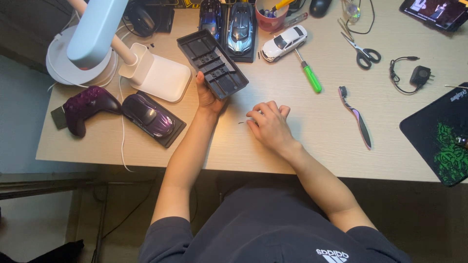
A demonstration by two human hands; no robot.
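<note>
**Now: your hands at the desk, one lifting a black tray, one picking at a tiny part**

Overhead, you look down on a pale wooden desk (292,156) that fills most of the view. At the far left stands a white desk lamp (97,34), its base (158,75) spreading toward the middle. At the near right edge lies a black mouse mat with a green pattern (438,136).

Your left hand (207,95) is curled around the near end of a black rectangular plastic tray (212,63), fingers underneath and thumb on the edge, holding it tilted up off the desk, just left of centre. Its ribbed inner side faces you.

Your right hand (268,122) rests on the desk just right of the left hand, fingers bent and bunched together, fingertips down at a very small dark piece (242,122) on the wood. Whether you are actually pinching it is too small to tell.

Left of your arm, a purple model car on a black base (152,118) sits beside a dark purple game controller (87,107). At the far edge, two more model cars, blue (210,19) and silver-blue (240,29), stand on black bases, with a white model car (284,43) just right of them and a red cup of pens (271,14) behind.

Right of centre lie a green-handled screwdriver (308,73), a slim purple-and-black razor (358,119), scissors (360,51) and a black charger with cable (412,75).
</note>
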